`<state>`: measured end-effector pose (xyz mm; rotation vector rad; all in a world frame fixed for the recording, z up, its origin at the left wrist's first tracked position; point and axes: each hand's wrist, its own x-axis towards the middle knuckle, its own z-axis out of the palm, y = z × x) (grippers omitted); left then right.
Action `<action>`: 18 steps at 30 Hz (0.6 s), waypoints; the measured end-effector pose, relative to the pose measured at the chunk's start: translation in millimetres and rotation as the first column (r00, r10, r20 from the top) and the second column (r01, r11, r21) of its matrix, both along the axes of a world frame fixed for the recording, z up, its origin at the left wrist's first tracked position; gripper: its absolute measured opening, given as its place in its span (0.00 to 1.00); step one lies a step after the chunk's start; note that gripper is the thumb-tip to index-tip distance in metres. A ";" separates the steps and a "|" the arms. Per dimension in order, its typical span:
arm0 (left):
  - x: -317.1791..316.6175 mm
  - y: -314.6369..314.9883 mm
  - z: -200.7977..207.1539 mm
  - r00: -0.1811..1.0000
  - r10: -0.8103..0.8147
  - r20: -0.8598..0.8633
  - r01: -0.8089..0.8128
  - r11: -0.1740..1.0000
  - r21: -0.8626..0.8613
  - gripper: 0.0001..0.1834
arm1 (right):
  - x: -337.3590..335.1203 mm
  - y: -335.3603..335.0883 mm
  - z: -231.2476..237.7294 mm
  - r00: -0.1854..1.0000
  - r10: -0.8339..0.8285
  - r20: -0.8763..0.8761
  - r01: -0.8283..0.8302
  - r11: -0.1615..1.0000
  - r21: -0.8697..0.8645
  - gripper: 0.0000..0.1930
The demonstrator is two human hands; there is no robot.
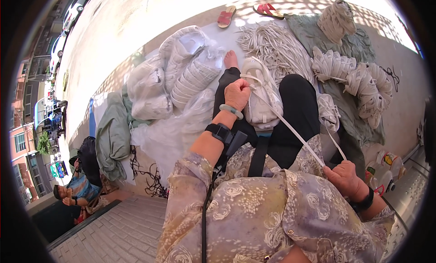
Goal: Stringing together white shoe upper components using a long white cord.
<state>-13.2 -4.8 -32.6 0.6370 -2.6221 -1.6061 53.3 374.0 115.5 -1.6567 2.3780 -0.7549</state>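
A pale beige lace-up shoe (pixel 260 109) rests between my thighs with its toe toward me. My left hand (pixel 237 96) is closed at its left side, pinching the white shoelace near the lacing. From the shoe the shoelace (pixel 293 130) runs taut down to the right. My right hand (pixel 344 177) is closed around it by my right hip, and a slack length loops up beyond the fingers. Another pale shoe (pixel 328 111) lies just past my right knee, beside that loop. What is inside the left fingers is mostly hidden.
A heap of loose white laces (pixel 272 44) lies ahead. Plastic-wrapped shoes (pixel 195 68) are stacked on the left; tied shoe bundles (pixel 369 88) sit on green cloth (pixel 313 34) at right. Red sandals (pixel 225 17) lie farther off. Plastic bottles (pixel 386 167) stand at right. Another person (pixel 81 190) sits far left.
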 end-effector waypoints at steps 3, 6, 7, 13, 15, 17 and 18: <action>8.7 5.5 4.4 0.999 -0.005 -0.051 0.003 0.999 -0.046 0.08 | 12.3 16.4 0.6 0.986 0.043 0.162 -0.067 0.987 0.145 0.19; 17.1 7.8 8.6 0.995 -0.059 -0.075 0.049 0.991 -0.126 0.11 | 5.4 22.1 -8.4 0.979 -0.048 0.201 0.015 0.986 0.163 0.18; 18.7 7.7 9.9 0.996 -0.060 -0.069 0.050 0.990 -0.128 0.11 | 2.3 19.2 -11.2 0.975 -0.055 0.216 0.024 0.990 0.142 0.12; 22.3 8.7 11.2 0.995 -0.083 -0.060 0.073 0.986 -0.151 0.16 | -56.0 -37.2 -18.1 0.918 -0.072 0.391 0.004 0.985 0.172 0.04; 22.7 10.0 9.4 0.979 -0.132 -0.156 0.086 0.958 -0.273 0.16 | -79.7 -73.6 -28.8 0.926 -0.166 0.340 0.152 0.986 0.068 0.05; 22.2 11.1 7.7 0.979 -0.132 -0.154 0.083 0.954 -0.287 0.16 | -100.4 -112.7 -45.5 0.917 -0.262 0.300 0.281 0.960 -0.021 0.05; 22.0 11.9 7.2 0.982 -0.122 -0.143 0.075 0.952 -0.298 0.16 | -109.5 -133.1 -55.3 0.907 -0.300 0.295 0.338 0.937 -0.088 0.06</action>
